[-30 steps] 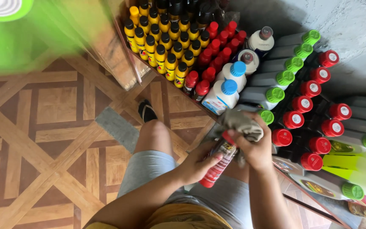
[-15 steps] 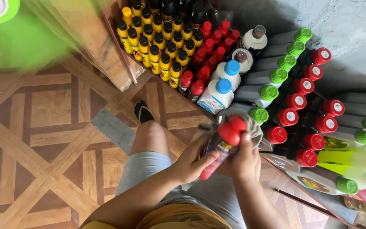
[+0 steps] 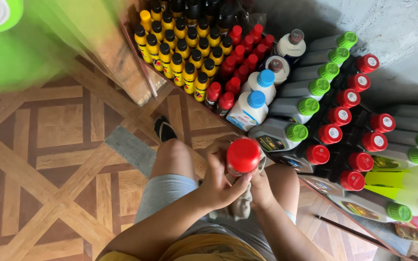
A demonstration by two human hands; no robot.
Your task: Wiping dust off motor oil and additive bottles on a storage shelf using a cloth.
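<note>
Head view looks straight down on a low shelf packed with bottles. Rows of yellow bottles [image 3: 180, 60] with black caps stand at the far end, with small red-capped bottles [image 3: 235, 63] just beside them, then two white jugs with blue caps [image 3: 252, 104]. Grey jugs with green caps [image 3: 296, 104] and dark jugs with red caps [image 3: 351, 121] crowd the right side, shoulder to shoulder, so the shelf shows hardly any free gap. A bright green blur [image 3: 10, 48] fills the upper left corner (too soft to tell what it is).

Open room lies to the left — a patterned wooden floor [image 3: 49, 159], with a grey strip [image 3: 129, 150] and a foot in a dark sandal [image 3: 164, 129] near the shelf's wooden edge.

The red-capped bottle [image 3: 243, 155] is held upright over the person's lap, just in front of the shelf, cap facing the camera; its body is mostly hidden beneath the cap. The left hand [image 3: 218, 186] is wrapped around it from the side. The right hand [image 3: 262, 186] grips it too, with a grey cloth [image 3: 242, 205] bunched beneath — pressed against the bottle.
</note>
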